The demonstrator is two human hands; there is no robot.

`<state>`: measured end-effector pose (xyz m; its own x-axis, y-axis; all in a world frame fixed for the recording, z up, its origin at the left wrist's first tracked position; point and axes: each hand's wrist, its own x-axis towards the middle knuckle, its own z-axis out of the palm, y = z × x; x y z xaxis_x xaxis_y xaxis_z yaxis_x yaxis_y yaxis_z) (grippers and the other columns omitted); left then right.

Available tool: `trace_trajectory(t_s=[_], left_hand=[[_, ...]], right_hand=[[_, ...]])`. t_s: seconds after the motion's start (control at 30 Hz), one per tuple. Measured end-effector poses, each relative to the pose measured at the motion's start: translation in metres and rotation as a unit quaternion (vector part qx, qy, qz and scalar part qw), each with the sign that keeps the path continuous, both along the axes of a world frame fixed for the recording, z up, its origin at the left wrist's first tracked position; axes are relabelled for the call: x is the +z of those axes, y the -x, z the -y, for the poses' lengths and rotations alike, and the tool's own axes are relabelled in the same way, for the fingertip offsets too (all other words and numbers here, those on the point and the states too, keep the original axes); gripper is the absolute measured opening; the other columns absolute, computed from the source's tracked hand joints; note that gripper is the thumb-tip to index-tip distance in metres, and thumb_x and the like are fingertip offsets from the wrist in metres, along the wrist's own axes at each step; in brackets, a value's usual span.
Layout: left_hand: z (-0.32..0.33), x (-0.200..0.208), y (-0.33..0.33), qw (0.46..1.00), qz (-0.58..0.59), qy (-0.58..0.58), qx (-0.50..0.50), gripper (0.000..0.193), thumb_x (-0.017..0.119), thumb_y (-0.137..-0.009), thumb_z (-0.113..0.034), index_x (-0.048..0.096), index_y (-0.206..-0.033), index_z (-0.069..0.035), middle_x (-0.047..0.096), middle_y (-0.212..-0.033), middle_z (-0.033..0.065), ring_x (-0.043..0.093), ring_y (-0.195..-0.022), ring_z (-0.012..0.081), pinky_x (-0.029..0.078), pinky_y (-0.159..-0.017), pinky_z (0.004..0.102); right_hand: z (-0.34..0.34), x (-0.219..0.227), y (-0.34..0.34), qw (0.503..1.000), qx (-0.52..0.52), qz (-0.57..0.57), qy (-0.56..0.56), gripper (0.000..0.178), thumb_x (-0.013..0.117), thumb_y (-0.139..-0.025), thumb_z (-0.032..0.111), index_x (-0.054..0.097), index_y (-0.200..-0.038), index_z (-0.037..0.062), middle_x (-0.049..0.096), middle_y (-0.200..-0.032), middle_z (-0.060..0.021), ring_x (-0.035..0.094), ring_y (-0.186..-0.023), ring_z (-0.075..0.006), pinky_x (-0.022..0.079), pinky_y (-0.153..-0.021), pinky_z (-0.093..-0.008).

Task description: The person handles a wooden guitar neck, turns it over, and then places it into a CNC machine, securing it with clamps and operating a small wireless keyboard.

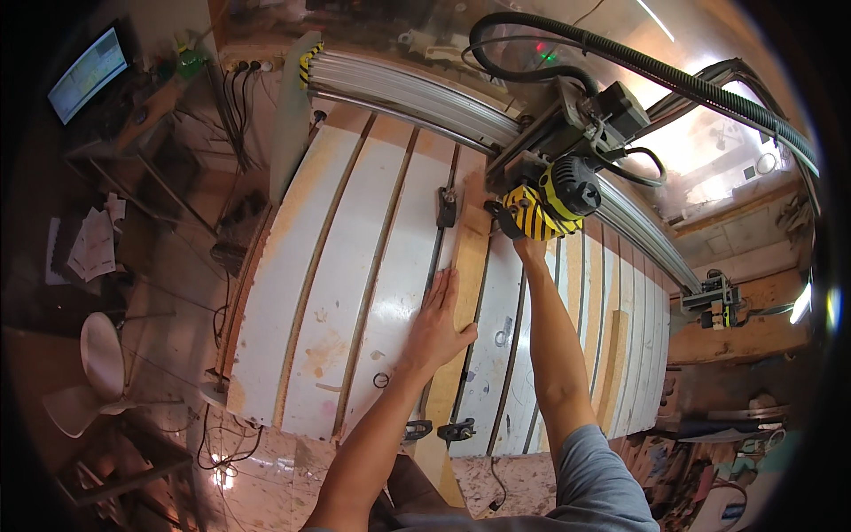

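A long wooden plank lies lengthwise on the white slotted bed of a CNC router. Flat along the plank's left side rests my left hand, fingers stretched away from me and thumb across the wood. My right arm reaches farther in, to the plank's far end. There my right hand is mostly hidden by the spindle head with its yellow-and-black striped cover, so its fingers do not show. Close to it sits a black clamp. Another black clamp stands left of the plank.
Two black clamps flank the plank's near end. A metal gantry spans the bed's far side, with a ribbed black hose above. A second wooden strip lies at right. At left are a monitor and a white chair.
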<state>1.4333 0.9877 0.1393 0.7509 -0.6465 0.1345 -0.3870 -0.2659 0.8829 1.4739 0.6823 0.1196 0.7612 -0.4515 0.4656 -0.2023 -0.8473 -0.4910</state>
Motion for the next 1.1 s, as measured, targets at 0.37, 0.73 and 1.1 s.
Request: trace_trajectory(t_s=[0.37,0.73,1.1], left_hand=[[0.011,0.02,-0.111,0.993,0.049,-0.053,0.096,0.051,0.071,-0.088,-0.03,0.057,-0.129,-0.003,0.066,-0.111,0.0222,0.066,-0.1,0.0383,0.055,-0.085,0.0452],[0.101,0.011,-0.176,0.977,0.011,-0.159,0.145,0.045,0.078,-0.078,-0.03,0.064,-0.108,0.001,0.068,-0.105,0.0224,0.065,-0.106,0.0369,0.052,-0.094,0.0439],[0.094,-0.004,-0.192,0.996,-0.026,0.032,0.075,0.04,0.073,-0.08,-0.014,0.061,-0.114,0.002,0.068,-0.11,0.0208,0.065,-0.106,0.0373,0.052,-0.093,0.0429]], right_hand=[[-0.079,0.012,0.055,0.994,-0.072,-0.012,-0.087,0.021,0.064,-0.096,0.016,0.063,-0.107,-0.0021,0.059,-0.104,-0.0203,0.058,-0.095,-0.035,0.047,-0.085,-0.0444],[-0.081,0.018,0.046,0.992,-0.09,-0.042,-0.075,0.026,0.063,-0.094,0.012,0.063,-0.117,0.0005,0.058,-0.11,-0.0226,0.055,-0.103,-0.0401,0.045,-0.089,-0.0467],[-0.083,0.024,0.043,0.994,-0.08,-0.046,-0.057,0.026,0.061,-0.089,0.006,0.064,-0.114,-0.0006,0.06,-0.112,-0.0245,0.054,-0.108,-0.0436,0.042,-0.096,-0.0495]])
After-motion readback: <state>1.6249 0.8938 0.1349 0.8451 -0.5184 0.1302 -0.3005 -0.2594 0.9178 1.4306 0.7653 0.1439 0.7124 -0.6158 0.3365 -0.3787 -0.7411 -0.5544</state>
